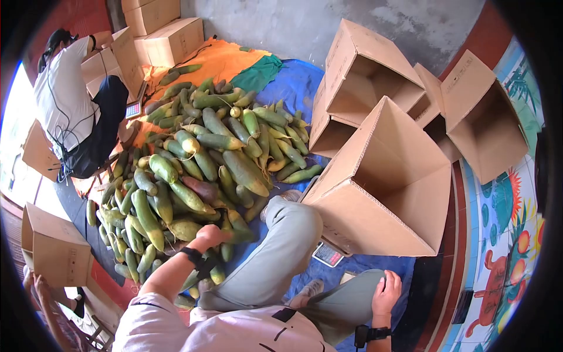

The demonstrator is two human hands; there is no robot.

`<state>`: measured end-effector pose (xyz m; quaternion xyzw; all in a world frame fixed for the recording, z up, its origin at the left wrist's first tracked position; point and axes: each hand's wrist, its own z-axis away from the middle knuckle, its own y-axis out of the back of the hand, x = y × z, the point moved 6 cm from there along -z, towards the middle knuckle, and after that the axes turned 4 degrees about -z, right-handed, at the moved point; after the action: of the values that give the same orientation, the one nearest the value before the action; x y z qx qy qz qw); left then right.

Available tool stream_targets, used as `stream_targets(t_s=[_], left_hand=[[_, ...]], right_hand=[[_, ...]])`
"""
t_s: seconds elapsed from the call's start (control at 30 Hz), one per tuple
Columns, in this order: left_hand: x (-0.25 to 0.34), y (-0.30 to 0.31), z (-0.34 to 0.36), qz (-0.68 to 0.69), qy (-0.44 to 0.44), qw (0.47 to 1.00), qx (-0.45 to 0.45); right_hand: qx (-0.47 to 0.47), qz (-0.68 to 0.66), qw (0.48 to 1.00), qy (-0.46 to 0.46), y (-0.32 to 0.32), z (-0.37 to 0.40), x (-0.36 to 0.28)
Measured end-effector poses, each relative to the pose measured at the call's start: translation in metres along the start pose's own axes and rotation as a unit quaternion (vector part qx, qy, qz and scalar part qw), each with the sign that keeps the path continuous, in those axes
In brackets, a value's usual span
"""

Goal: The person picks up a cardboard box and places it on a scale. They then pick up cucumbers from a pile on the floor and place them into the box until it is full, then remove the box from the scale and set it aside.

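Observation:
My left hand [211, 236] is closed round the end of a green radish [239, 236] at the near right edge of a large pile of radishes [193, 158]. Over my knee rests my right hand [387, 292], its fingers apart and nothing in it. In front of my legs an open cardboard box [334, 210] stands tilted, its mouth toward the right. Beside its lower edge is a scale display [328, 254] with keys. The inside of the box shows no radishes.
More open boxes [369, 70] are stacked at the back right. At the upper left a person [70, 105] sits by a box and another scale [134, 110]. Someone's hands hold a box [56, 246] at the lower left. Blue and orange sheets [220, 56] cover the floor.

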<state>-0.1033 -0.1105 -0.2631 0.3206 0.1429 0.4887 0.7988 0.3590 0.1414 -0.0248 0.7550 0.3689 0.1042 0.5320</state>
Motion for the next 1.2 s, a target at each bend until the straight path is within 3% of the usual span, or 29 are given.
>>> stream_targets(t_s=[0.07,0.13,0.3,0.37,0.53,0.6,0.63,0.7,0.87,0.93,1.0,1.1,1.2], left_hand=[[0.001,0.046,0.041,0.153,-0.060,0.980,0.111],[-0.006,0.075,0.064,0.298,-0.111,0.925,0.207],[0.036,0.156,0.179,0.459,-0.268,0.834,0.147],[0.058,0.160,0.204,0.503,-0.351,0.785,0.093],[0.125,0.147,0.251,0.415,-0.473,0.773,-0.080],[0.147,0.141,0.265,0.364,-0.547,0.750,-0.080],[0.155,0.134,0.266,0.342,-0.590,0.728,-0.074],[0.162,0.135,0.271,0.351,-0.580,0.729,-0.099],[0.178,0.130,0.272,0.328,-0.613,0.714,-0.087],[0.180,0.134,0.275,0.331,-0.622,0.705,-0.082],[0.179,0.136,0.270,0.436,-0.562,0.684,-0.158],[0.166,0.144,0.245,0.487,-0.544,0.679,-0.076],[0.143,0.135,0.198,0.512,-0.459,0.726,0.020]], right_hand=[[0.008,-0.005,1.000,0.005,0.003,-0.001,-0.003],[0.012,-0.038,0.999,0.020,0.010,-0.007,-0.014],[0.054,-0.066,0.991,0.106,0.064,-0.046,-0.086],[0.114,-0.069,0.969,0.210,0.092,-0.055,-0.122],[0.135,-0.054,0.939,0.312,0.127,-0.079,-0.187],[0.002,-0.020,0.949,0.316,0.118,-0.084,-0.199],[0.004,-0.016,0.948,0.318,0.116,-0.080,-0.195],[-0.109,-0.111,0.954,0.256,0.099,-0.073,-0.179],[-0.098,-0.099,0.961,0.238,0.109,-0.065,-0.177],[-0.040,-0.075,0.962,0.258,0.122,-0.067,-0.175],[0.002,-0.041,0.974,0.221,0.133,-0.069,-0.159],[0.084,-0.044,0.989,0.117,0.154,-0.091,-0.133],[0.136,-0.077,0.988,0.021,0.164,-0.116,-0.100]])
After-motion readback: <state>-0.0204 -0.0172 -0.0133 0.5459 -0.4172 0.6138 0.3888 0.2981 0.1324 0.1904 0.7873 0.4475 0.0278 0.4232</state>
